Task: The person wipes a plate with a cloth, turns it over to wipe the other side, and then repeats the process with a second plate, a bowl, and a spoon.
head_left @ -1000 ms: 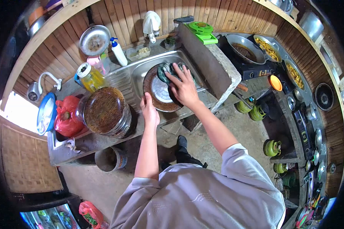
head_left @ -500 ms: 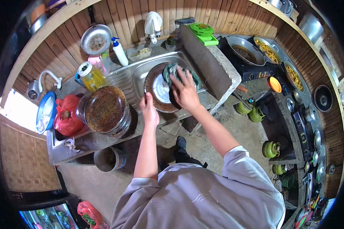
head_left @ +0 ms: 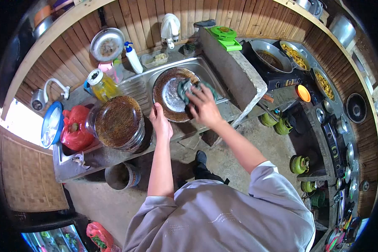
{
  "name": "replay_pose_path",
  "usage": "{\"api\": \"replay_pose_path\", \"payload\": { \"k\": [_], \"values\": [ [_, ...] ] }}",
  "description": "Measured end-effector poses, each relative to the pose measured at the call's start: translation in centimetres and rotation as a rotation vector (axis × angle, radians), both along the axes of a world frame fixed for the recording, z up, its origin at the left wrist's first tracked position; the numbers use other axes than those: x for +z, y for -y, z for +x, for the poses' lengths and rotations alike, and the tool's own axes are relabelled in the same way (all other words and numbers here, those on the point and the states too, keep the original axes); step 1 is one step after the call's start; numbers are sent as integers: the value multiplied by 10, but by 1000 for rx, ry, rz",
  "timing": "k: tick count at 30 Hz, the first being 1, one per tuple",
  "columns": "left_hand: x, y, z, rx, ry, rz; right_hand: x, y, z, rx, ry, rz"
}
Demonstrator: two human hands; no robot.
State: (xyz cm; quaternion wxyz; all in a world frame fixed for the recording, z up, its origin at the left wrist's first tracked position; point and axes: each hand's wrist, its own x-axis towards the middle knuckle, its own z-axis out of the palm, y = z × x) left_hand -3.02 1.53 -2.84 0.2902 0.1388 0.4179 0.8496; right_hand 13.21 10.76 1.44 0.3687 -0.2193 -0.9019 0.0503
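Observation:
A round metal pan (head_left: 160,88), brown and stained around a silvery middle, is held over the sink (head_left: 212,69). My left hand (head_left: 161,124) grips its near left rim, with the thumb up along the edge. My right hand (head_left: 206,110) presses a crumpled dark green cloth (head_left: 184,89) onto the right part of the pan's inner face. The fingers lie over the cloth and partly hide it. Left of my left hand stands a stack of round pans (head_left: 118,119), the top one brown and speckled.
A jar of yellow liquid (head_left: 104,87), a red plastic bag (head_left: 76,128) and a blue basin (head_left: 51,126) stand at the left. White pump bottle (head_left: 133,59) and tap (head_left: 170,42) are behind the sink. A concrete divider (head_left: 239,69) separates the stove and wok (head_left: 271,56) at the right.
The cloth and my right hand have moved down and slightly left across the pan. The pan has shifted a little left, and my left hand keeps its rim.

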Motion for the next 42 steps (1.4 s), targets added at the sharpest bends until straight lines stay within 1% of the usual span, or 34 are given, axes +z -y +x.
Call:
{"api": "replay_pose_path", "payload": {
  "k": [2, 5, 7, 9, 10, 11, 13, 14, 17, 18, 20, 22, 23, 25, 27, 29, 30, 31, 34, 35, 37, 38, 39, 40, 42],
  "values": [
    [4, -1, 7, -31, -15, -39, 2, -24, -9, -45, -60, 24],
    [18, 1, 21, -135, -45, -55, 28, -28, -33, -95, -174, 50],
    [19, -13, 28, 69, 87, -164, 31, -24, -49, -20, -189, 9],
    [18, -14, 17, 6, 12, -30, 30, -5, -53, 115, -161, -37],
    [21, -13, 11, -24, -26, 39, 29, 6, -50, 164, -143, -11],
    [22, -9, 7, -62, -4, 61, 28, 16, -46, 216, -125, 14],
    [38, 0, 6, -4, -12, -9, 21, 27, -33, 282, -73, -10],
    [34, 1, 2, 12, -12, -9, 18, 28, -25, 312, -45, -25],
    [19, -3, -11, 38, 6, 6, 7, 15, -4, 310, 42, -109],
    [18, -3, -11, 36, 23, 16, 12, 9, 1, 259, 69, -71],
    [9, -6, -12, 20, 32, 37, 11, -7, 8, 156, 19, -110],
    [2, -7, -11, 46, 20, -70, 17, -20, 13, 65, -39, -161],
    [-2, -7, -11, 59, 14, -124, 17, -21, 14, 58, -83, -185],
    [-2, -8, -8, 23, -13, -111, 31, -17, 18, 40, -169, -233],
    [-4, -11, 0, -56, -20, -83, 37, -3, 12, 159, -138, -193],
    [-9, -14, 8, -166, -14, -36, 26, 1, -4, 283, -97, -13],
    [-8, -17, 14, -170, -49, -37, 25, 5, -11, 251, -21, 73],
    [-7, -19, 19, -173, -84, -38, 29, 4, -12, 229, -15, 73],
    [3, -16, 21, -148, -89, -70, 41, -14, -11, -13, -31, 127],
    [9, -12, 22, -155, -84, -103, 37, -23, -10, -47, -85, 111],
    [23, -4, 27, -149, -64, -145, 34, -24, -4, -113, -88, 117],
    [29, -3, 31, -135, -51, -151, 24, -24, -1, -96, -68, 116],
    [22, -5, 27, -142, -26, -118, 23, -18, 6, -41, 5, 116],
    [19, -6, 24, -149, -1, -85, 17, -9, 10, 58, 34, 81],
    [18, -4, 21, -173, -14, -135, 14, 9, 12, 239, 133, 55]
  ]
}}
